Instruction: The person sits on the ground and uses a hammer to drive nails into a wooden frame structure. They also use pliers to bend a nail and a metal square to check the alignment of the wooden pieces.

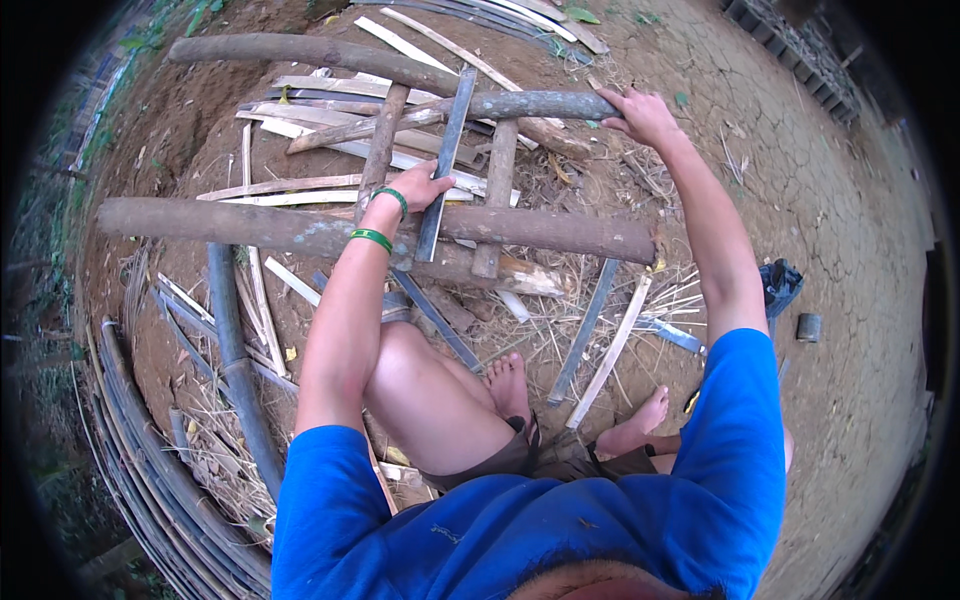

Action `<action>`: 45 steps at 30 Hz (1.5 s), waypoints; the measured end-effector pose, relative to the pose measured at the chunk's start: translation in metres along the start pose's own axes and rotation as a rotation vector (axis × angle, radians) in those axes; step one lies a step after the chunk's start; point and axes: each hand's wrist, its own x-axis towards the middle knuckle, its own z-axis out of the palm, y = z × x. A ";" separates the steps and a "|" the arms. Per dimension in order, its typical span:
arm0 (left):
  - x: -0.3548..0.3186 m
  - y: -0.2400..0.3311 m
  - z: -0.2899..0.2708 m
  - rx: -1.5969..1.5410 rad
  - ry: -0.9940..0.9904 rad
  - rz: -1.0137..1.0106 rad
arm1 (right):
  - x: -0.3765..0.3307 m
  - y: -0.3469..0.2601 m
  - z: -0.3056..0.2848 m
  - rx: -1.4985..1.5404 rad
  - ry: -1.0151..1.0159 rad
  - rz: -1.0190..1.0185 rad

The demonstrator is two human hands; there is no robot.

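Note:
A long, narrow split bamboo strip [446, 165], dark with a pale edge, lies crosswise over a rough frame of round wooden poles. My left hand [415, 188] is closed around its middle, between the far and near poles. Fingers and thumb of my right hand [640, 115] clasp the right end of a far pole [545, 104]. The thick near pole [570, 229] runs left to right under the strip's lower end. Two short crosspieces, one left of the strip [382, 140] and one right of it [500, 190], join the poles.
Split bamboo strips [330, 115] are scattered beyond and under the frame. A dark bamboo pole [235, 360] and a bundle of long canes [165, 460] lie at the left. Shavings surround my feet [510, 385]. A small dark can [809, 327] stands at the right.

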 end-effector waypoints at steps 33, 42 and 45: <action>0.020 -0.024 0.010 0.043 0.057 0.144 | 0.006 -0.013 0.002 0.127 -0.030 -0.146; 0.023 -0.017 0.019 0.120 0.125 0.122 | -0.022 -0.074 -0.074 0.394 0.022 -0.003; 0.021 -0.019 0.022 0.138 0.141 0.084 | -0.065 -0.117 -0.124 0.497 -0.174 -0.099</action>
